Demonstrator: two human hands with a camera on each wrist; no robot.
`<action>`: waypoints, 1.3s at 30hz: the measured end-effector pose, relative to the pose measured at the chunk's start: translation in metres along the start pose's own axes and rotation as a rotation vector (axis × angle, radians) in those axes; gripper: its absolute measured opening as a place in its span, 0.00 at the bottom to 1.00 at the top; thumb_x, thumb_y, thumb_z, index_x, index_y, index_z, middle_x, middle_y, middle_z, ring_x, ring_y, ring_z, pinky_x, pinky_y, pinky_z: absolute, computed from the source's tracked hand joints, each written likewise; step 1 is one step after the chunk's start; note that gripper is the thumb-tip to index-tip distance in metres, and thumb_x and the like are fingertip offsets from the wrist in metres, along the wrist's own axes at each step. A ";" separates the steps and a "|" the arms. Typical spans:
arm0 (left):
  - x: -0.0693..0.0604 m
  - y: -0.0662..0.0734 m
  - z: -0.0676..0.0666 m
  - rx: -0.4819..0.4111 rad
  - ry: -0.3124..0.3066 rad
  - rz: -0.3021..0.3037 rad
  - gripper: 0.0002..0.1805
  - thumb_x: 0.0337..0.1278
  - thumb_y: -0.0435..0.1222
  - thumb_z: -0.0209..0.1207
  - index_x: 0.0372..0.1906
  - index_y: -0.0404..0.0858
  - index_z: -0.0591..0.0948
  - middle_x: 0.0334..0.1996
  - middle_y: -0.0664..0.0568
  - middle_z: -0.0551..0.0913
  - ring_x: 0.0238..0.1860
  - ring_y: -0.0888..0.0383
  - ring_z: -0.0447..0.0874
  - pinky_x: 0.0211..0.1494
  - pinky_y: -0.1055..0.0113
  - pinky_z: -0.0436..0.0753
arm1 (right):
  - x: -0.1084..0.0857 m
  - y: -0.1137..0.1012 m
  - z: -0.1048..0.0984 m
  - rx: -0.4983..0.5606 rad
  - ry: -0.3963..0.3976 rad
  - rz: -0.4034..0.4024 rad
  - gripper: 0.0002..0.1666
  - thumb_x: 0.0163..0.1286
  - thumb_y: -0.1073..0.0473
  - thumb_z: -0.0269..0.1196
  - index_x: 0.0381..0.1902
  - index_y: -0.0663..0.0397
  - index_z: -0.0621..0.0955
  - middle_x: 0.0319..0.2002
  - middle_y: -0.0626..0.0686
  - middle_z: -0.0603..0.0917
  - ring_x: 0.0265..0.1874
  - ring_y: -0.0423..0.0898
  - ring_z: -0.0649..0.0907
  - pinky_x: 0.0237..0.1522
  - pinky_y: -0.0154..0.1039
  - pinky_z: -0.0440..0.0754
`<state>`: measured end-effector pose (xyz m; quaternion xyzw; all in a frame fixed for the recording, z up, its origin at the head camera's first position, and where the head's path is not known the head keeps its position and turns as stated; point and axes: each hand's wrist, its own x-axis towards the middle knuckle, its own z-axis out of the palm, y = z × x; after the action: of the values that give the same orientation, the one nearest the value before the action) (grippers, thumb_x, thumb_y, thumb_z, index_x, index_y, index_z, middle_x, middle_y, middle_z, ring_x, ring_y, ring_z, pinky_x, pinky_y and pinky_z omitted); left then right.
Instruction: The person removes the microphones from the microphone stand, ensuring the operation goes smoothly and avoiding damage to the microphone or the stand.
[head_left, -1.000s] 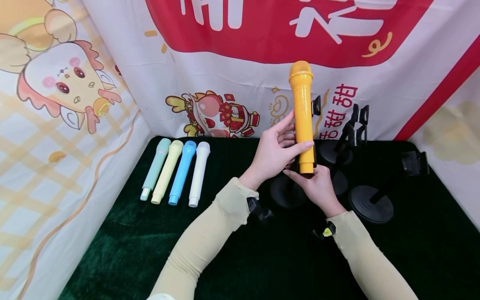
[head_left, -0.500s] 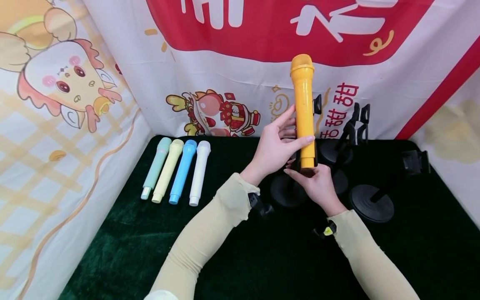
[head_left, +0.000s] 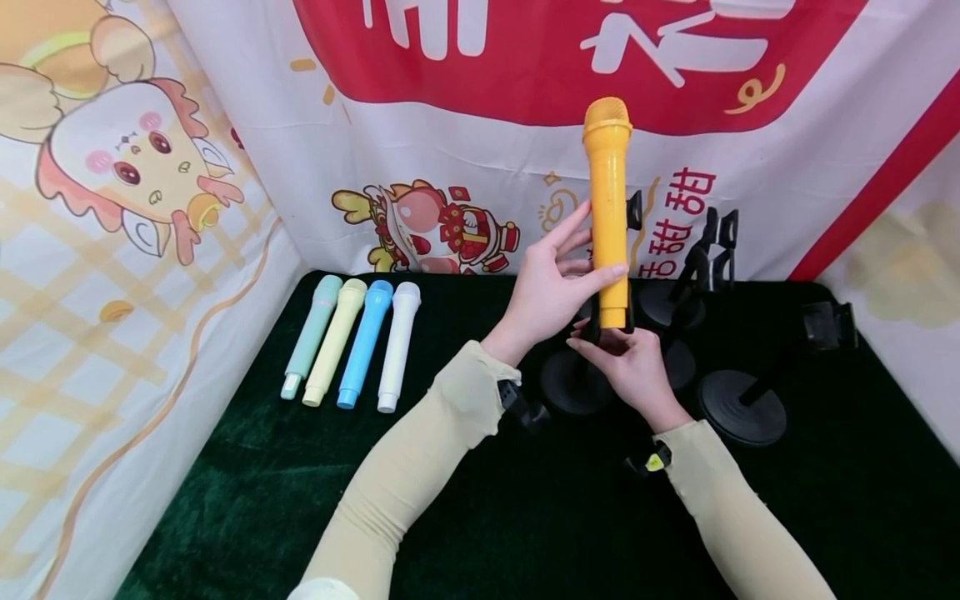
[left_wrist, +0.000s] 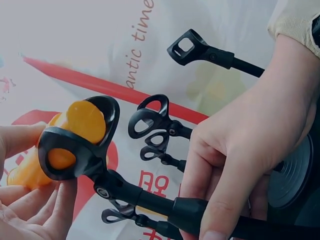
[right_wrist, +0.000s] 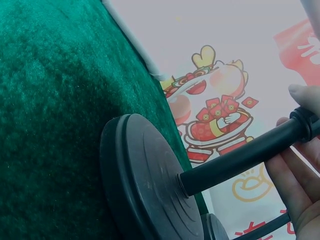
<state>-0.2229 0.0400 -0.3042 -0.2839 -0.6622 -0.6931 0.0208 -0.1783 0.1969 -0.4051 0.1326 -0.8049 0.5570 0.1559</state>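
Note:
In the head view my left hand (head_left: 546,283) holds a yellow-orange microphone (head_left: 609,200), thumb across its front and fingers behind. The microphone stands nearly upright, grille up. From the left wrist view, its lower end sits between the curved arms of a black stand's clip (left_wrist: 111,127). Just below the clip, my right hand (head_left: 637,373) grips the stem (right_wrist: 240,157) of that microphone stand. The stand's round base (head_left: 573,382) rests on the green cloth, and the right wrist view shows it close up.
On the left, teal, cream, blue and white microphones (head_left: 400,348) lie in a row on the dark green cloth (head_left: 480,517). Several other black stands are to the right, one with a near base (head_left: 742,408). A printed fabric backdrop (head_left: 465,150) rises directly behind.
The yellow-orange microphone has moved a little up in the head view, its lower end included, and my left hand has shifted slightly up with it. My right hand stays nearly in place.

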 end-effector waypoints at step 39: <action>0.016 0.018 -0.033 -0.039 0.238 0.162 0.42 0.61 0.27 0.68 0.78 0.39 0.63 0.62 0.45 0.80 0.46 0.49 0.87 0.54 0.61 0.84 | -0.001 -0.001 0.001 0.091 -0.048 0.016 0.09 0.69 0.62 0.71 0.44 0.61 0.87 0.41 0.52 0.89 0.44 0.45 0.85 0.50 0.32 0.81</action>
<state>-0.2412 0.0123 -0.2803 -0.2525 -0.6163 -0.7308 0.1497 -0.1774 0.1960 -0.4045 0.1465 -0.7834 0.5908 0.1259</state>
